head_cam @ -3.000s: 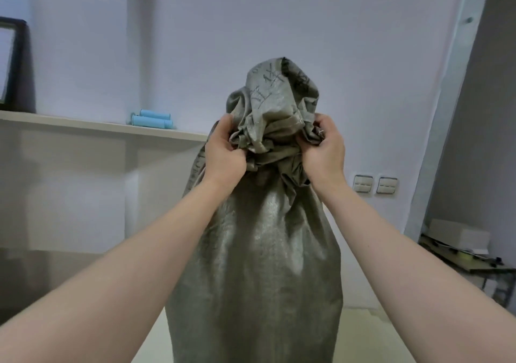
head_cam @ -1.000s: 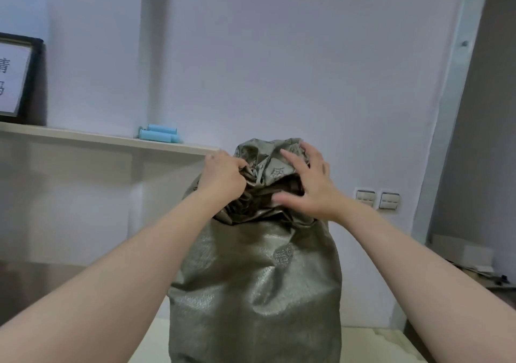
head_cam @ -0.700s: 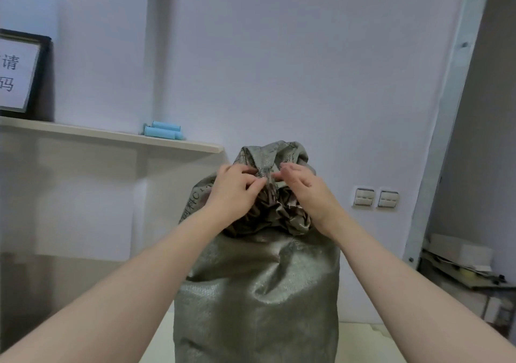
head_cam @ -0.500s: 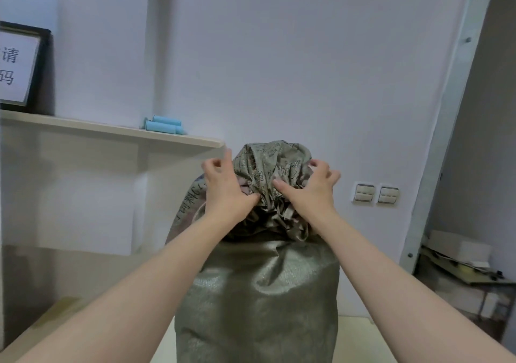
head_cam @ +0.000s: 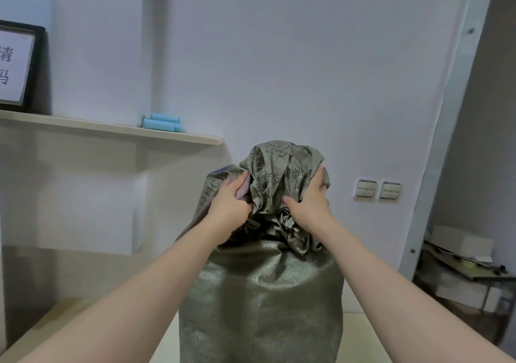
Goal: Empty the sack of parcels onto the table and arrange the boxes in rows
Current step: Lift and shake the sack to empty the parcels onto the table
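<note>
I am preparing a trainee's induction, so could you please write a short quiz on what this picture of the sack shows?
1. True or false: the sack lies flat on its side.
2. Where do the left hand and right hand grip the sack? A. its base B. its bunched top C. its side
3. What rests on the shelf?
Key: 1. False, it stands upright. 2. B. 3. Light-blue rolls and a framed sign.
</note>
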A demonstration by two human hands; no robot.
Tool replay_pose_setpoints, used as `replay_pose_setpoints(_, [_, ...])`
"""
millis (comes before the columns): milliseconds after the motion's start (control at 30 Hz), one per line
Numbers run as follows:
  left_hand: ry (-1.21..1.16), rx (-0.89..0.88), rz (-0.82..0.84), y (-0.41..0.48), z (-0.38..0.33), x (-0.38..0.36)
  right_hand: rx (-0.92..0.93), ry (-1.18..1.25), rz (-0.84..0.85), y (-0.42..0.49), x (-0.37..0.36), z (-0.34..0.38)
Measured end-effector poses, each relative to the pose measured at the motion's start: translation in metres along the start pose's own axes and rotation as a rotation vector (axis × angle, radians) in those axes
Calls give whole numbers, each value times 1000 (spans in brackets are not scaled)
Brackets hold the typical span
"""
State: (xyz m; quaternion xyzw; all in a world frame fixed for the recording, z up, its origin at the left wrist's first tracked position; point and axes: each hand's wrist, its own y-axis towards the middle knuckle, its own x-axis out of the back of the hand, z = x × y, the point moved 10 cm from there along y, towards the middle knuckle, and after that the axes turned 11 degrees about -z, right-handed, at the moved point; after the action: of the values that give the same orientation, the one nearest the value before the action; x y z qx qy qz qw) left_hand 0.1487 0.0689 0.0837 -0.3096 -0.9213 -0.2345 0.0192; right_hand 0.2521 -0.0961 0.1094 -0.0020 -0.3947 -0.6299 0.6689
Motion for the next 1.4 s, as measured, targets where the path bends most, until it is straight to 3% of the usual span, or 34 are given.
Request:
replay_pose_setpoints(200, [129, -219, -114, -9, -23, 1, 61, -338, -216, 3, 24, 18])
replay_pose_setpoints(367, [187, -234, -141, -6, -26, -1, 34, -375, -129, 11, 28, 13])
replay_pose_setpoints(567, [146, -275, -212, -19, -29, 3, 367, -136, -209, -7, 14, 29])
replay_pose_setpoints(767, [102, -500, -253, -8, -81, 15, 709, -52, -432, -9, 55, 83])
replay_pose_setpoints(867, [30, -618, -223, -6, -98, 11, 786, -55, -545, -6, 70, 94])
replay_pose_setpoints(933, [142, -598, -230, -5, -88, 6, 798, -76, -516, -6, 58, 85])
replay_pose_setpoints(1033, [326, -490, -142, -5, -47, -5, 712, -109, -321, -3, 21, 51])
replay_pose_setpoints(1200, [366, -534, -53, -6, -29, -15, 585, -108, -135, 2, -2, 32])
replay_pose_setpoints(1333, [59, -183, 48, -3, -29, -32, 386, 175, -277, 6, 35, 33])
replay_pose_setpoints(1400, [-73, -30, -93, -5, -29, -27, 358, 210, -335, 2, 44, 30])
